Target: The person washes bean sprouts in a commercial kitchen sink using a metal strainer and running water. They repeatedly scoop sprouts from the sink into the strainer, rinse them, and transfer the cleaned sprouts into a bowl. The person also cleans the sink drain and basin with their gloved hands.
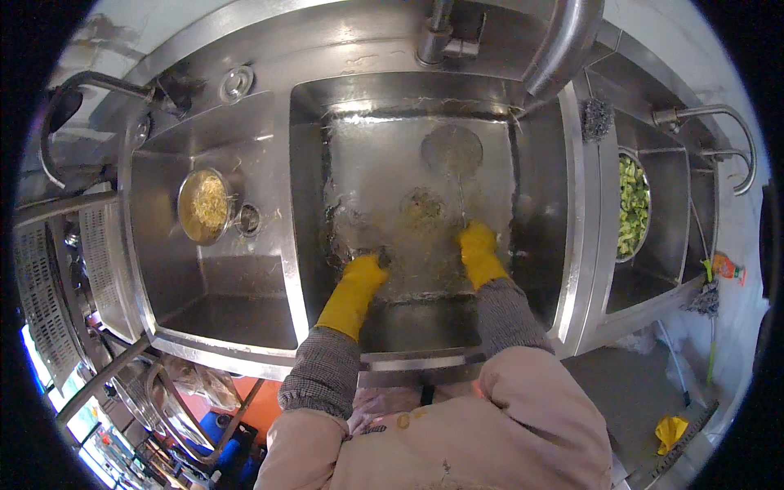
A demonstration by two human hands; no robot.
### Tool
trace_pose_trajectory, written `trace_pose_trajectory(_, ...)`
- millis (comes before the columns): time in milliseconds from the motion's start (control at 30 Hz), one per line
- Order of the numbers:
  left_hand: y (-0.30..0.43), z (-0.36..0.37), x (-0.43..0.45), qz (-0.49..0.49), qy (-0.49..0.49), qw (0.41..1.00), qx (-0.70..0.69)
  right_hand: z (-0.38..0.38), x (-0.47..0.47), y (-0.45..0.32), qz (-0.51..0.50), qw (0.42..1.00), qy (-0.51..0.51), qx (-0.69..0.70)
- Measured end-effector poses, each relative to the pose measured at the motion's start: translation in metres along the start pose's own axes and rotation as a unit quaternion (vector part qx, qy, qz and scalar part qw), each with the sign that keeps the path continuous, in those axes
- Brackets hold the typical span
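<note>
In the large middle sink basin [432, 110], my right hand [481, 248] in a yellow rubber glove is closed around the thin handle of a round, flat mesh skimmer [452, 150]. The skimmer head lies away from me near the basin's back right. My left hand [364, 275], gloved alike, reaches down at the left side of the basin. Something small and dark [384, 257] shows at its fingertips; whether the hand grips it is not plain. Between and beyond the hands, food scraps [424, 208] gather around the drain area on the wet basin floor.
A metal bowl of pale shreds [208, 205] stands in the left basin [245, 294]. The right basin holds a container of chopped greens [633, 208]. A thick metal pipe [563, 46] hangs over the back right. A steel wool scrubber [596, 119] rests on the divider. Curved faucets stand both sides.
</note>
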State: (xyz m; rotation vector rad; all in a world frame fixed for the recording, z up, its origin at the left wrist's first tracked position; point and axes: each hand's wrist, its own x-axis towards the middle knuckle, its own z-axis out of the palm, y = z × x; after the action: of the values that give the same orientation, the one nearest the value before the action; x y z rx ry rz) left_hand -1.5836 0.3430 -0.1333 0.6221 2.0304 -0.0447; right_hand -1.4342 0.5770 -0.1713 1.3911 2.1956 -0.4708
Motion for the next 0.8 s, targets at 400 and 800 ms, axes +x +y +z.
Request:
trace_pose_trajectory(400,0.005,-0.012,-0.032,-0.039,0.004,0.999,0.022,-0.119,-0.105,0.008,0.024,0.798,-0.287,0.529)
trace_pose_trajectory(800,-0.007,-0.02,-0.1,0.001,0.093,0.995,0.031,-0.085,-0.112,-0.017,-0.038,0.948,-0.143,0.282)
